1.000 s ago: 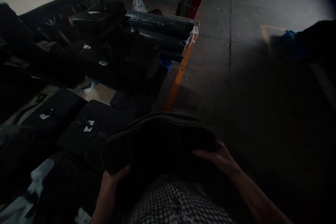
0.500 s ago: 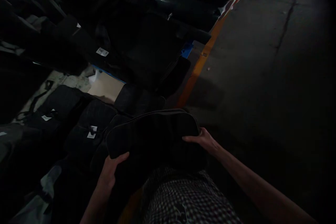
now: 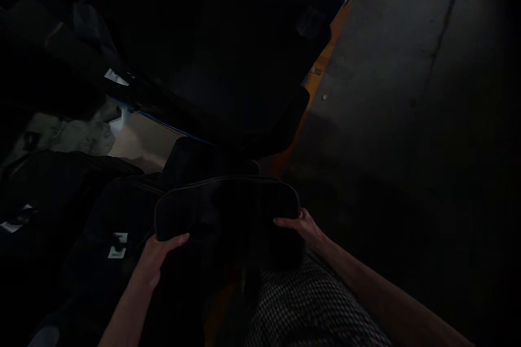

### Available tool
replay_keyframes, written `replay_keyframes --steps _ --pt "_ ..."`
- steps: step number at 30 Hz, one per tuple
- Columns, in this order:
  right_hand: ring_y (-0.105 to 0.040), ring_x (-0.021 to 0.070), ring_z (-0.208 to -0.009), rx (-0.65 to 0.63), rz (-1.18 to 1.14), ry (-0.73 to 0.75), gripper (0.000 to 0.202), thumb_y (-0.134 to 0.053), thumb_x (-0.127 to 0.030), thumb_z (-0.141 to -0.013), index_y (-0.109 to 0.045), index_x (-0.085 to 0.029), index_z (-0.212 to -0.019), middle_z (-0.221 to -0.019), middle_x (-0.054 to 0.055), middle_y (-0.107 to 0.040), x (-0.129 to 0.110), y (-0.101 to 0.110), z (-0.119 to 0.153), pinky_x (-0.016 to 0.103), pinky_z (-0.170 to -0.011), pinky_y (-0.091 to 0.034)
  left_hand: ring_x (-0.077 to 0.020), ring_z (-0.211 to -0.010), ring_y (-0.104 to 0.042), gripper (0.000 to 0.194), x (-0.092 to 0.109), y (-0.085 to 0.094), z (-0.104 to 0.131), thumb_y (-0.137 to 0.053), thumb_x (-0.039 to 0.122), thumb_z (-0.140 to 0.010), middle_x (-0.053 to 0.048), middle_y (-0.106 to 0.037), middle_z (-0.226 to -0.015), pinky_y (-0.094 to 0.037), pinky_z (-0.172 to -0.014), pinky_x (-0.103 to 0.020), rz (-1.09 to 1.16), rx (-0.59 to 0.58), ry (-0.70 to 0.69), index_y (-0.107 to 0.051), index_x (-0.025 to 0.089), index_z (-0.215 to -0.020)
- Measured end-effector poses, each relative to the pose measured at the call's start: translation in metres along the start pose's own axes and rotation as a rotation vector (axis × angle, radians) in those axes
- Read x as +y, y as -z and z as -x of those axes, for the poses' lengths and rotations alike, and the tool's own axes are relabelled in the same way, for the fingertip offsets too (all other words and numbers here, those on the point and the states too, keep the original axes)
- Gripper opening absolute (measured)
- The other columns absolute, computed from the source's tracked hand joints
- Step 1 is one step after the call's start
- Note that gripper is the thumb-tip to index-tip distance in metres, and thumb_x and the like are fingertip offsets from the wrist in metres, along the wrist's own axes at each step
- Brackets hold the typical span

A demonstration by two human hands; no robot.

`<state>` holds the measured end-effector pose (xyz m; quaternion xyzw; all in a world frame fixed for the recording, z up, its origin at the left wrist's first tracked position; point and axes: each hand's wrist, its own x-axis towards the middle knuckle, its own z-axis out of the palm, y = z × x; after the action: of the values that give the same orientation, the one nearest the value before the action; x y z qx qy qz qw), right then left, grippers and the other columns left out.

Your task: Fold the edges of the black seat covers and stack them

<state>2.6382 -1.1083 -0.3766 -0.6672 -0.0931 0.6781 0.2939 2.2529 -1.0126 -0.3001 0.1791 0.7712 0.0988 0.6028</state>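
Both my hands grip a black floor mat [image 3: 232,211] with rounded corners and a bound edge, held in front of my body. At its left corner, my left hand [image 3: 157,255] is closed, with the thumb lying on top of the mat and the fingers hidden underneath. On the right side, my right hand [image 3: 299,222] pinches the edge the same way, thumb uppermost. Whether the mat is one layer or more is too dark to tell. Its lower part blends into shadow above my checked clothing [image 3: 309,303].
Dark bundles with white labels, one bundle [image 3: 101,217] among them, lie to the left. Ahead is a large dark stack [image 3: 211,65]. Beside a blue edge sits a tan board [image 3: 142,138]. An orange floor line [image 3: 321,59] borders the grey concrete floor [image 3: 391,65] at right.
The view has moved closer to the dark stack and bundles, which now appear larger. The mat has shifted slightly left in view, still held by both hands.
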Motion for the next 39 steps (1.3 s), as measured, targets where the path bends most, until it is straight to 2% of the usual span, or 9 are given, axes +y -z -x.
replay_keyframes --steps 4,7,15,20,25,29,33,36,39 --pt "-0.076 0.0292 -0.092 0.063 -0.119 -0.017 0.056 -0.096 -0.036 -0.056 -0.077 -0.012 -0.103 -0.101 0.011 -0.08 0.02 -0.017 -0.026 0.037 -0.082 -0.063 -0.0282 -0.105 -0.076 0.065 0.031 0.009 -0.045 -0.095 0.037 -0.06 -0.011 -0.079 -0.115 -0.059 -0.101 -0.043 -0.139 -0.068 -0.025 -0.074 0.016 -0.117" --pt "-0.076 0.0295 -0.091 0.085 -0.18 -0.037 0.055 -0.095 -0.035 -0.057 -0.077 -0.012 -0.104 -0.102 0.011 -0.08 0.029 -0.022 -0.04 0.037 -0.082 -0.062 -0.0297 -0.106 -0.075 0.064 0.054 0.009 -0.068 -0.094 0.04 -0.061 -0.012 -0.079 -0.115 -0.06 -0.1 -0.042 -0.235 -0.104 -0.033 -0.074 0.014 -0.116" --pt "-0.076 0.0284 -0.084 0.121 -0.263 -0.058 0.049 -0.095 -0.036 -0.058 -0.077 -0.012 -0.098 -0.096 0.011 -0.08 0.028 -0.019 -0.056 0.037 -0.077 -0.062 -0.0304 -0.095 -0.078 0.066 0.107 -0.01 -0.096 -0.094 0.04 -0.06 -0.012 -0.081 -0.106 -0.065 -0.08 -0.037 -0.347 -0.144 -0.003 -0.074 0.012 -0.116" --pt "-0.076 0.0289 -0.09 0.133 -0.299 -0.03 0.053 -0.095 -0.036 -0.059 -0.077 -0.014 -0.104 -0.103 0.01 -0.08 0.026 -0.022 -0.069 0.037 -0.08 -0.062 -0.0304 -0.094 -0.078 0.065 0.128 -0.011 -0.122 -0.096 0.039 -0.056 -0.011 -0.081 -0.106 -0.065 -0.078 -0.036 -0.396 -0.167 -0.046 -0.075 0.014 -0.112" --pt "-0.076 0.0292 -0.092 0.12 -0.34 -0.015 0.053 -0.095 -0.034 -0.06 -0.077 -0.016 -0.106 -0.104 0.009 -0.08 0.012 -0.029 -0.078 0.037 -0.081 -0.063 -0.0321 -0.095 -0.078 0.062 0.15 -0.005 -0.143 -0.096 0.039 -0.057 -0.014 -0.08 -0.108 -0.065 -0.081 -0.037 -0.414 -0.198 -0.057 -0.076 0.014 -0.11" --pt "-0.076 0.032 -0.096 0.125 -0.33 0.009 0.057 -0.097 -0.036 -0.057 -0.077 -0.015 -0.106 -0.106 0.01 -0.08 -0.001 -0.04 -0.087 0.039 -0.082 -0.064 -0.0328 -0.094 -0.078 0.058 0.166 -0.006 -0.15 -0.096 0.037 -0.057 -0.011 -0.081 -0.105 -0.065 -0.079 -0.036 -0.419 -0.208 -0.089 -0.077 0.015 -0.107" --pt "-0.075 0.0356 -0.102 0.147 -0.269 0.028 0.065 -0.097 -0.04 -0.055 -0.076 -0.013 -0.111 -0.109 0.012 -0.079 -0.003 -0.051 -0.083 0.045 -0.089 -0.063 -0.0337 -0.094 -0.078 0.063 0.163 -0.001 -0.145 -0.096 0.038 -0.057 -0.011 -0.081 -0.105 -0.065 -0.078 -0.038 -0.392 -0.151 -0.112 -0.074 0.015 -0.111" --pt "-0.074 0.0366 -0.104 0.215 -0.194 0.02 0.069 -0.098 -0.042 -0.051 -0.075 -0.014 -0.11 -0.109 0.013 -0.079 -0.005 -0.051 -0.064 0.046 -0.091 -0.063 -0.0327 -0.101 -0.076 0.075 0.151 0.011 -0.125 -0.097 0.036 -0.057 -0.01 -0.079 -0.114 -0.065 -0.083 -0.04 -0.377 -0.079 -0.148 -0.068 0.016 -0.123" --pt "-0.074 0.0362 -0.102 0.231 -0.151 -0.017 0.07 -0.098 -0.041 -0.051 -0.074 -0.015 -0.112 -0.11 0.013 -0.079 -0.013 -0.044 -0.035 0.045 -0.087 -0.065 -0.0337 -0.106 -0.075 0.076 0.139 0.023 -0.09 -0.096 0.035 -0.056 -0.008 -0.079 -0.118 -0.065 -0.089 -0.043 -0.341 -0.02 -0.134 -0.067 0.02 -0.124"
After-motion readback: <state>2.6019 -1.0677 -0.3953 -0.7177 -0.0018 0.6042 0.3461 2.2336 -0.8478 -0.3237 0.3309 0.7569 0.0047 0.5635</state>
